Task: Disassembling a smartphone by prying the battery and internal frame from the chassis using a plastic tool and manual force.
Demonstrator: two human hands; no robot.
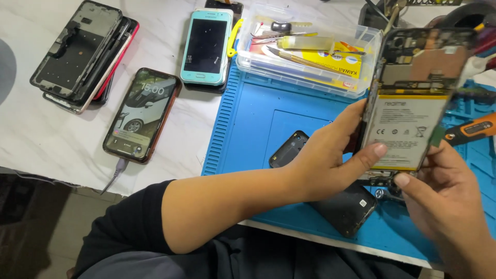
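Nearest the camera, the person's left forearm crosses the view from a black sleeve, and the left hand [330, 155] closes on the left edge of an opened phone [413, 98], thumb laid across the pale battery. Opposite it, the right hand [444, 201] grips the phone's lower right corner, thumb tip at the bottom edge. Both hands are thus closed on the same device, which is lifted clear of the mat and tilted toward the face with its back cover off, so the battery and the boards above it are turned toward the camera, apparently for inspection.

Under the forearm, a black back cover [343, 209] lies flat on the blue work mat [248, 124], with another dark cover piece [288, 149] just beside the wrist. An orange-handled screwdriver [473, 129] rests on the mat to the right, close to the hands.

Further off, a clear plastic box [305, 51] of small tools sits at the mat's far edge, within reach. Left of the mat, on the white tabletop [41, 134], a phone with a lit screen [140, 114] lies plugged into a cable; beyond it are a turquoise phone [206, 46] and a stack of stripped phone frames [85, 54], set aside well apart from the hands.
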